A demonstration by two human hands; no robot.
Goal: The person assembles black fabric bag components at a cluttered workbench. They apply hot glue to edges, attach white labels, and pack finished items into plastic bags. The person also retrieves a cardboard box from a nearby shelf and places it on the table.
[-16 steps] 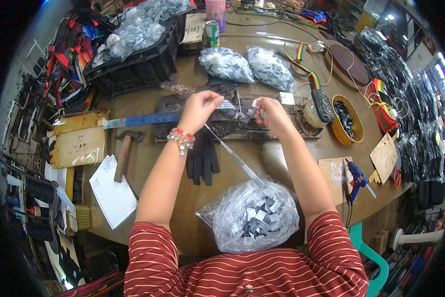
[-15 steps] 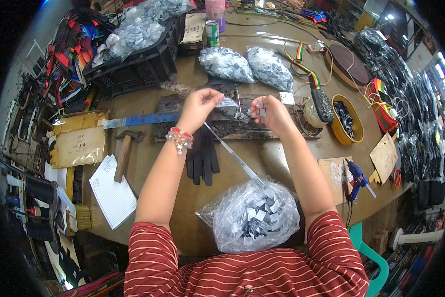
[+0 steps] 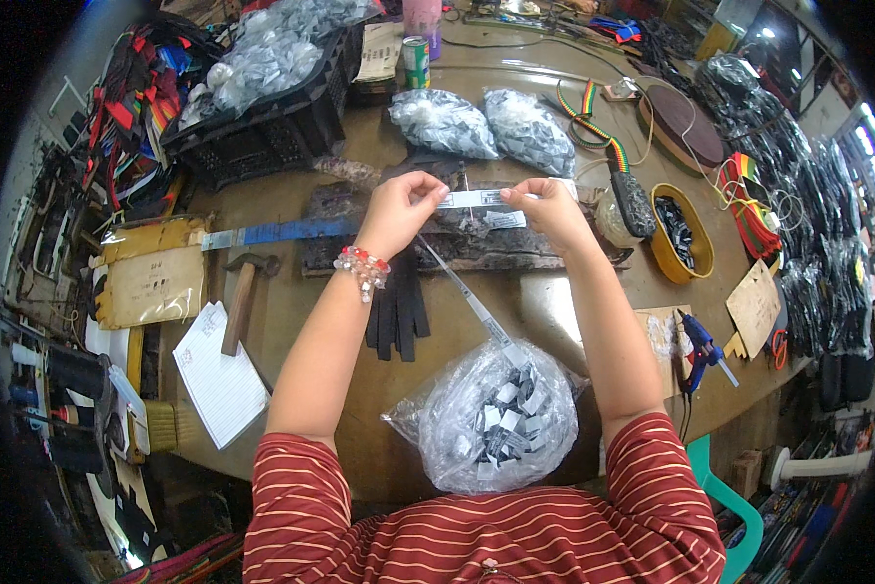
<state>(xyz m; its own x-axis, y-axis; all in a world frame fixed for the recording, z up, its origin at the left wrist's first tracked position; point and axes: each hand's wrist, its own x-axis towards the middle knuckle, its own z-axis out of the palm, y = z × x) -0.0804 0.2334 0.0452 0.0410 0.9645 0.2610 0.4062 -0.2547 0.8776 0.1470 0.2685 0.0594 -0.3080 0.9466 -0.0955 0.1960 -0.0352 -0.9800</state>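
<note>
A printed white label strip (image 3: 474,199) is stretched level between my hands, across a thin upright metal rod (image 3: 468,179). Thumb and fingers of my left hand (image 3: 397,214) pinch one end; my right hand (image 3: 554,214) pinches the other. From under my left hand the strip trails toward me to a clear plastic bag (image 3: 436,456) in front of my body. Many small cut grey-and-white labels (image 3: 511,420) show in that bag. A loose cut label (image 3: 506,220) lies just below the stretched strip, on the dark, stained block (image 3: 335,257) beneath my hands.
Black straps (image 3: 399,316) hang toward me from the block. At left lie a hammer (image 3: 240,310) and paper sheet (image 3: 209,380). Two filled bags (image 3: 444,125) sit behind. On the right are a yellow tub (image 3: 705,263) and blue glue gun (image 3: 698,348). A black crate (image 3: 253,146) stands back left.
My right hand has let go of small cut pieces and now grips the strip's end. The strip is pulled straight between both hands, and a loose label lies on the block.
</note>
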